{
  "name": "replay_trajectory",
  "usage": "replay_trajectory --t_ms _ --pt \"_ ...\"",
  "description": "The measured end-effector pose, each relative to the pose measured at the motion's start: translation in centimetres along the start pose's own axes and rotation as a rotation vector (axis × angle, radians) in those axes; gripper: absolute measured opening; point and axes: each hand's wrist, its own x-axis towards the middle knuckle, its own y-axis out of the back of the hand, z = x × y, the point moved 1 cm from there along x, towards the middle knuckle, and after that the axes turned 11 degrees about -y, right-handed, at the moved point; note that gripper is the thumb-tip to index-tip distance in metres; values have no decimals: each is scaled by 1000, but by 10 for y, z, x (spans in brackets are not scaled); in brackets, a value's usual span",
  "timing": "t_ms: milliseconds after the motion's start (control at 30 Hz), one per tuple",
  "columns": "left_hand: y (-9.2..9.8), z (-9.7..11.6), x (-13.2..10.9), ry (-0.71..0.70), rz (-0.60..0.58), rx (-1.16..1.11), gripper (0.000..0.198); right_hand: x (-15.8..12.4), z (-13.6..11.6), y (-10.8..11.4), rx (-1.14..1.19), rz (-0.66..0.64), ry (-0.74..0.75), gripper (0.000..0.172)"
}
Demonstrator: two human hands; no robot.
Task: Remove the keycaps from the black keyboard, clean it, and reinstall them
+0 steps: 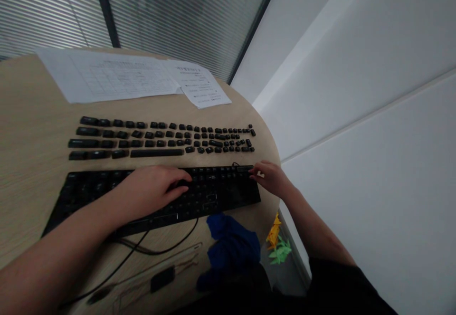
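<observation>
A black keyboard (pixel 228 191) lies across the table, with many of its key positions bare of caps. My left hand (pixel 151 189) rests over its middle, thumb and index finger stretched out a little apart on the keys. The other fingers are hidden under the hand. At the keyboard's far right corner, my right hand (pixel 269 176) has thumb and fingertips pinched together; whatever is between them is too small to make out. Behind the keyboard, loose black keycaps sit in several rows, including a long spacebar cap (pixel 156 153).
Printed sheets (pixel 121 77) lie at the back of the wooden table (pixel 21 129). In front are a black cable (pixel 167 248), a blue cloth (pixel 233 243) and a small dark object (pixel 163 279). Orange and green paper shapes (pixel 280 251) are below the right edge, near a white wall (pixel 374 163).
</observation>
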Motion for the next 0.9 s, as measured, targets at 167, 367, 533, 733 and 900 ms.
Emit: replay_trajectory --t_ms 167,367,533,733,900 --pt "-2 -2 -1 -15 26 -6 38 -2 -10 6 -113 -25 -8 12" --pt "-3 -3 -3 -19 58 -41 31 38 14 35 10 71 -77 15" --pt "0 0 -3 15 -7 14 32 137 52 54 -87 133 -259 24" --pt "3 5 -3 16 35 -26 30 206 77 36 -101 15 -358 34" --pt "0 2 -4 21 35 -29 27 219 82 22 -117 -62 -393 28"
